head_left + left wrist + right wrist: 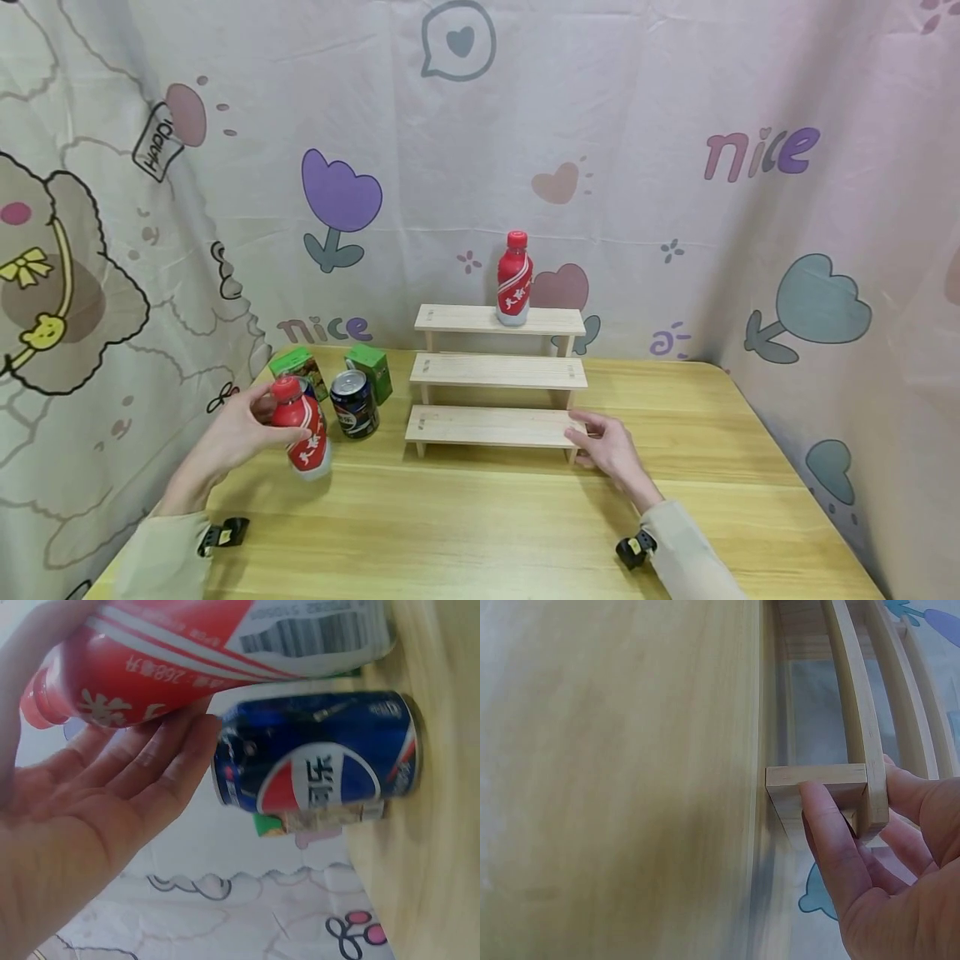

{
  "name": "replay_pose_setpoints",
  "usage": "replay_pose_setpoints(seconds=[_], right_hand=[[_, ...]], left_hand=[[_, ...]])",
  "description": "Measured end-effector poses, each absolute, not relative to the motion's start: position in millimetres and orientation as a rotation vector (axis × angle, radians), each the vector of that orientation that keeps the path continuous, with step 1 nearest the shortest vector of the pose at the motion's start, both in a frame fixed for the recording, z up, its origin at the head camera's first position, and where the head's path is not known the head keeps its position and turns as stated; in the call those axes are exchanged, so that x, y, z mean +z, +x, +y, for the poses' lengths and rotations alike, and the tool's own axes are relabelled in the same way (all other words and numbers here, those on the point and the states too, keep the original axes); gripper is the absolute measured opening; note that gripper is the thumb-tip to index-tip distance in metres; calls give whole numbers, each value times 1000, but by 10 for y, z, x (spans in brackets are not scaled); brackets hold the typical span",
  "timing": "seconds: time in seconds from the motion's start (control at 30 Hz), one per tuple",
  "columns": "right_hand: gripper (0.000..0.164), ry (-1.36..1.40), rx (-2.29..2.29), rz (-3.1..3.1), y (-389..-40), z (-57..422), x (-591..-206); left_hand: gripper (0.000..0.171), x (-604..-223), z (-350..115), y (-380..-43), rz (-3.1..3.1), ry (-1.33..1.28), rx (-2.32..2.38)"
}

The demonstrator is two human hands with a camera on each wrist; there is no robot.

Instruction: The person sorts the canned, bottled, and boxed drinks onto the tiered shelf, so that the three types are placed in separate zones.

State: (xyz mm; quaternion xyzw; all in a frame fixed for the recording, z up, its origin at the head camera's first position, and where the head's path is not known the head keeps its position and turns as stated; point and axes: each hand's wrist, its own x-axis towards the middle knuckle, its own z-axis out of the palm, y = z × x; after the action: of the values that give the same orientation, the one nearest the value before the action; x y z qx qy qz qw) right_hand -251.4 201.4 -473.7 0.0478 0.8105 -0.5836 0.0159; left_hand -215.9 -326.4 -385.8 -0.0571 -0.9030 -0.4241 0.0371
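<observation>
Red bottle (309,450), white-striped, pale-based, tilted | left hand (238,430) grasping it | right hand (611,450) gripping wooden shelf (487,426), near right end | desk (450,533) room nearward; right edge well apart

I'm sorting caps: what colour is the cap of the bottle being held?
The cap is red, seen best in the head view.
</observation>
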Motion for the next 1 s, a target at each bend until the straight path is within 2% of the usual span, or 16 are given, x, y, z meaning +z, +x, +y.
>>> replay_pose_setpoints(seconds=[0.23, 0.6, 1.0], right_hand=[[48, 144, -1814, 2520, -2526, 2023, -4745], [47, 143, -1818, 2519, -2540, 2023, -4749], [48, 140, -1806, 2522, -2524, 2019, -4763]], left_hand=[[68, -3798, -3149, -2207, -2663, -205, -1314], [72, -3870, -2841, -2336, -2479, -138, -1400], [74, -3900, -2573, -2546, -2318, -198, -1459]])
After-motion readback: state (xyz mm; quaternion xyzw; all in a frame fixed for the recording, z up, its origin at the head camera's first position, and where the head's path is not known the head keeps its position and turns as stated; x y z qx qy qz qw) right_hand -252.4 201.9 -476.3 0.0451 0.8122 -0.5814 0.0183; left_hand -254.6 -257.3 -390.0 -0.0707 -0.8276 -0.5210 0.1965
